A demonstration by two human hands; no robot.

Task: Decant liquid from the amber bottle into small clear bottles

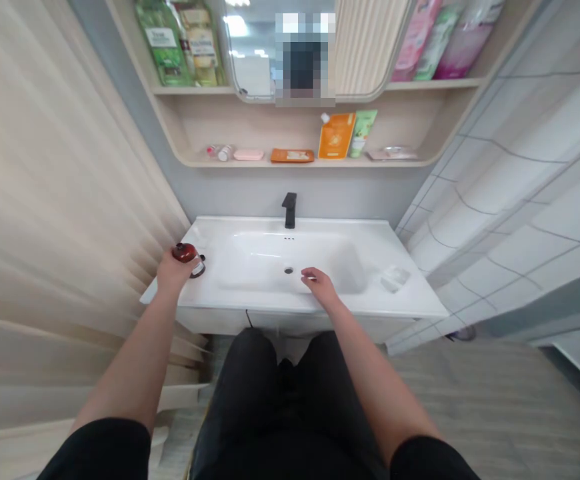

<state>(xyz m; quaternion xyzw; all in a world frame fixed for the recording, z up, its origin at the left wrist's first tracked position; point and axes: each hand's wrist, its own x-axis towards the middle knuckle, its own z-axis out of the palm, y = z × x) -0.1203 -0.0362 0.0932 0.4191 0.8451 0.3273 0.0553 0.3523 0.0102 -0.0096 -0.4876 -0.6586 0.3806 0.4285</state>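
Note:
My left hand (173, 272) is closed round a small dark red rounded object with a clear base (188, 255) at the left end of the white washbasin (410, 303). My right hand (320, 287) hovers over the front rim of the bowl, close to the drain (289, 271), with its fingers loosely curled and nothing visible in them. A black tap (289, 210) stands at the back of the bowl.
A shelf (250, 162) above holds a pink soap dish (249, 155), an orange tray (292, 156), an orange pouch (336, 136) and a green tube (363, 132). A mirror (255, 60) and bottles (177, 40) sit higher. A clear dish (395, 277) lies right of the bowl. Tiled wall at right.

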